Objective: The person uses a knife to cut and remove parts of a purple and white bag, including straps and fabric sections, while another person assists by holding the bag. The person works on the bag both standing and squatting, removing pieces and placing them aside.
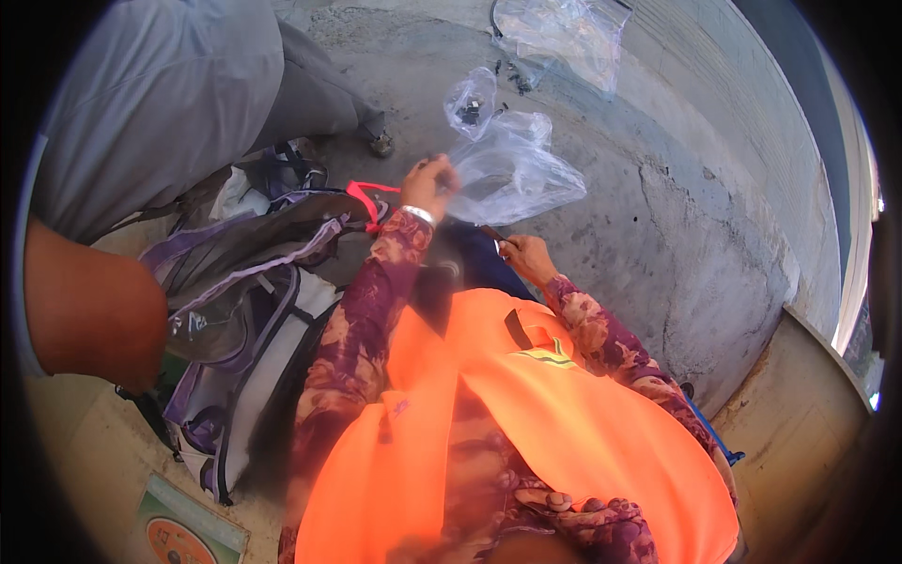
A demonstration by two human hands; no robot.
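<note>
Pinching a narrow brown strip [489, 231] between thumb and fingertips, my right hand [529, 258] sits just right of the frame's centre; the light hold seems meant to leave the strip's far end free. My left hand [430, 183], above and to the left, has curled fingers, though blur keeps me from telling whether they pinch anything. The clear plastic bag [515, 179] lies immediately right of my left fingers and above my right ones, in the upper middle of the frame; I cannot tell whether either hand touches it. At its upper end a small clear pouch [470, 101] seems to hold dark pieces, probably so they don't scatter over the concrete floor [676, 244]. Farther up, loose dark bits [517, 80] lie beside a second clear bag [573, 42] near the top edge. Left of my left hand, a red strap [362, 200] sits beside a purple-trimmed bag [244, 320], gaping at frame left, presumably for easy reach. A co-worker's grey trouser leg [169, 103] fills the upper left.
</note>
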